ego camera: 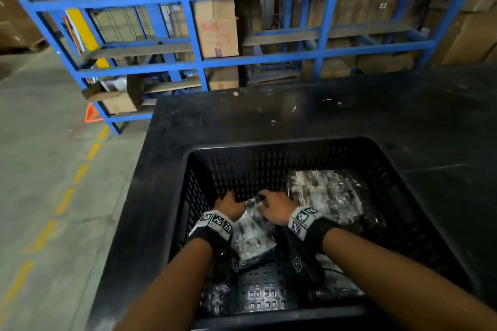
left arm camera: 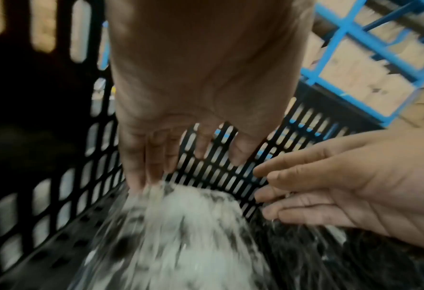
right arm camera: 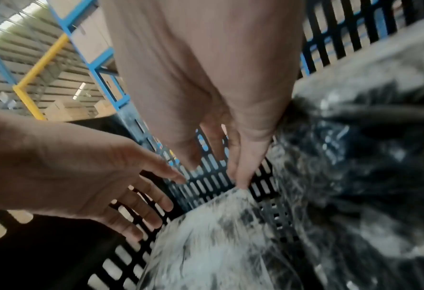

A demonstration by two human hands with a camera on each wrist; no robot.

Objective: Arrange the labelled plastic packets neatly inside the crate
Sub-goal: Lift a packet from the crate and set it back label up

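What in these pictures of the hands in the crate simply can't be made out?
- Packet labels: the packet under both hands is motion-blurred in all three views, so its print is unreadable.
- Right hand: its fingertips are hidden behind its own knuckles in the head view.
- Crate: the near corners are covered by the forearms.

A scuffed black tabletop (ego camera: 309, 115) fills the middle. Beyond it, at twelve o'clock, blue steel racking (ego camera: 193, 35) holds brown cardboard cartons (ego camera: 215, 27). At nine o'clock lies a grey concrete floor (ego camera: 35, 142) with a dashed yellow line (ego camera: 66, 200); an orange triangle (ego camera: 91, 113) sits by the rack's foot.
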